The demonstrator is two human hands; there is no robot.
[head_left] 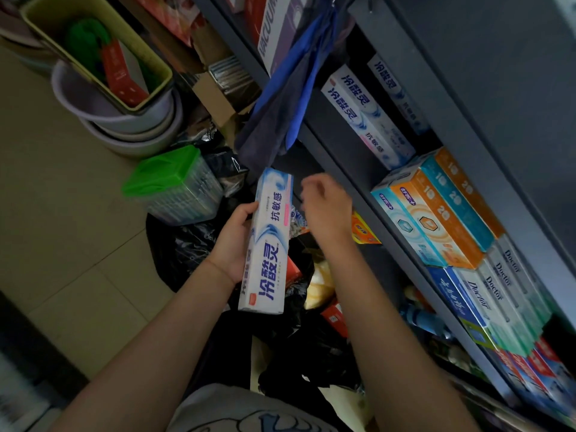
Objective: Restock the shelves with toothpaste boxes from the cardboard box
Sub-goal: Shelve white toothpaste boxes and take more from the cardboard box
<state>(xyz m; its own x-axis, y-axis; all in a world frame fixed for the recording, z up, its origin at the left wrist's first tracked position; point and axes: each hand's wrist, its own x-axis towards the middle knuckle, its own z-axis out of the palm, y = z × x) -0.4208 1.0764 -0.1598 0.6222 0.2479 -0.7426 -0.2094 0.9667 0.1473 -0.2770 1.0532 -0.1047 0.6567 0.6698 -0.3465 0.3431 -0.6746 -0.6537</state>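
Observation:
My left hand (234, 241) grips a long white and blue toothpaste box (268, 244) by its left edge, holding it upright over a heap of black bags. My right hand (325, 205) hovers just right of the box's top, fingers loosely curled and holding nothing. On the dark shelf (414, 257) to the right lie matching white and blue toothpaste boxes (366, 116), orange and teal boxes (436, 213), and grey "Doctor" boxes (501, 294). No cardboard source box is clearly visible under my arms.
A black plastic bag (190, 247) with red and yellow packs sits on the floor below my hands. A green-lidded container (174, 185) and stacked basins (124, 120) stand left. A blue cloth (290, 98) hangs from the shelf. Tiled floor (62, 213) lies left.

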